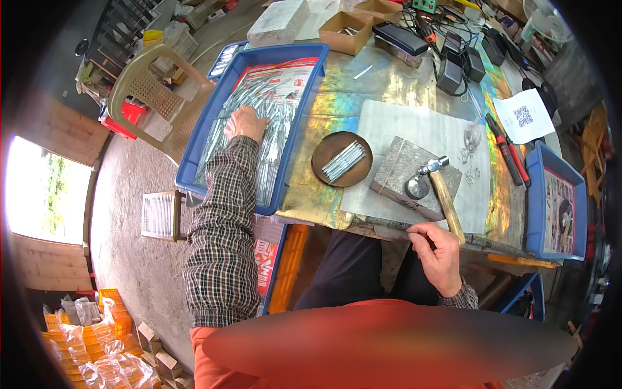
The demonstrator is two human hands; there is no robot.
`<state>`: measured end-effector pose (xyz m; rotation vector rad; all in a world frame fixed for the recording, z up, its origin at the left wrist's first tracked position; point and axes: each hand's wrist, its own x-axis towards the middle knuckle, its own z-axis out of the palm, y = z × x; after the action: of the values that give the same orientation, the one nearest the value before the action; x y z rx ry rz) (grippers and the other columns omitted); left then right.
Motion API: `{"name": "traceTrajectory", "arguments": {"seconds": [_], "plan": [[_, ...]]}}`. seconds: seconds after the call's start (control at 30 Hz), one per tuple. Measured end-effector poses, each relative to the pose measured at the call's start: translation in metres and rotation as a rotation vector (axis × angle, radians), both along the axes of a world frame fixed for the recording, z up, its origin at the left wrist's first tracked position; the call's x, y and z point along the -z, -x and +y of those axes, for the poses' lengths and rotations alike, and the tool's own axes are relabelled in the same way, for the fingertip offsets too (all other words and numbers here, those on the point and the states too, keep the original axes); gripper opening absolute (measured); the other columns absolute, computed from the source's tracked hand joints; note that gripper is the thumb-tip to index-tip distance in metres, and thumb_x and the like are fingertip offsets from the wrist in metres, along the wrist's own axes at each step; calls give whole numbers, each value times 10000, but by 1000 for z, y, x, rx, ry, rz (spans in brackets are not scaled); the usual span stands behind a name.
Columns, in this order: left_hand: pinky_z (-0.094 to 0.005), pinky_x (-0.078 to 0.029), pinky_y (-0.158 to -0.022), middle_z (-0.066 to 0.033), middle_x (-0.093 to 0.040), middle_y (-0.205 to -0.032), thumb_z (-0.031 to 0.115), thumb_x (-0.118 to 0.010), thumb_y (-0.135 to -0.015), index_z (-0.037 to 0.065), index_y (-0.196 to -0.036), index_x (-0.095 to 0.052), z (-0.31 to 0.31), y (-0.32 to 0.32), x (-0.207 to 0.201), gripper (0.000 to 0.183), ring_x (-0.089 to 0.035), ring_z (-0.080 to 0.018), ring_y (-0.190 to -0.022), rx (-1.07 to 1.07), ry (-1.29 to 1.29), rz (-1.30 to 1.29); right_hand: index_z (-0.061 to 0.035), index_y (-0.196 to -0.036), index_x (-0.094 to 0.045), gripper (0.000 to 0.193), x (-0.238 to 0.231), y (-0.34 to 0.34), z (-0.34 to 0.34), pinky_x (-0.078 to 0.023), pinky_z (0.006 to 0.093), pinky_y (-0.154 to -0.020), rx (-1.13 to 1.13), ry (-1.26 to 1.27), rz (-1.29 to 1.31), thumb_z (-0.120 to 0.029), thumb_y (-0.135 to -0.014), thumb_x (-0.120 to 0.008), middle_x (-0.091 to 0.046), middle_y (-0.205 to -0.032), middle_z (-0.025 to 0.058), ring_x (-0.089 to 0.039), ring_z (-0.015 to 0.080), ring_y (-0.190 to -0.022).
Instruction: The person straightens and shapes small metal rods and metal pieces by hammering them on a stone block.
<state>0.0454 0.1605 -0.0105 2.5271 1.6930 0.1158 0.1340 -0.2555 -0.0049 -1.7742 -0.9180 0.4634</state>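
My left hand (246, 124) reaches into a large blue tray (283, 175), curled down on a heap of thin silvery metal rods (275, 139). Its fingertips are hidden, so whatever they grip does not show. At the table's front edge, my right hand (440, 254) is closed, thumb and forefinger together; anything between them is too small to make out. It is close to the wooden handle of a hammer (447, 204). The hammer's head lies on a grey stone block (398, 170) beside a round metal piece (417, 187). Between tray and block, a round brown dish (319, 167) holds several short rods (343, 162).
White paper (376, 120) lies under the block, with small wire bits on it. Red-handled cutters (508, 152) and another blue tray (536, 214) are at the right. Cardboard boxes (343, 39) and black adapters (453, 68) crowd the back. A plastic chair (152, 97) stands left.
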Motion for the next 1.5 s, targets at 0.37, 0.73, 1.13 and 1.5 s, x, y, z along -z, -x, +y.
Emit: {"name": "traceTrajectory", "arguments": {"seconds": [0.37, 0.73, 1.13, 1.5], "plan": [[-427, -524, -782, -192, -676, -940, 298, -741, -677, 38, -896, -695, 35, 3, 39, 343, -651, -350, -911, 39, -66, -33, 26, -904, -629, 94, -5, -7, -5, -485, 296, -618, -55, -54, -155, -31, -829, -629, -650, -799, 124, -631, 239, -681], [-347, -467, -543, -109, -596, -581, 161, -650, -746, -19, -702, -642, -7, 23, 16, 186, -593, -206, -530, 298, -57, -521, 7, -873, -624, 61, -28, -64, -35, -463, 312, -571, 240, -30, -383, -43, -841, -612, -625, -773, 136, -609, 254, -637], [-177, -413, -453, -40, -623, -685, 100, -606, -896, -34, -931, -608, -126, 13, -30, 139, -541, -48, -531, 325, 504, -1019, -44, -845, -633, 79, 42, -158, -25, -463, 422, -640, 371, 212, -730, -30, -777, -595, -573, -780, 119, -588, 325, -735], [-187, -457, -491, -47, -644, -754, 100, -602, -903, -1, -955, -598, -171, 7, -17, 114, -558, -60, -567, 389, 695, -1089, -37, -717, -585, 35, 59, -184, -2, -471, 420, -668, 348, 386, -945, -41, -722, -550, -570, -773, 110, -569, 307, -788]]}}
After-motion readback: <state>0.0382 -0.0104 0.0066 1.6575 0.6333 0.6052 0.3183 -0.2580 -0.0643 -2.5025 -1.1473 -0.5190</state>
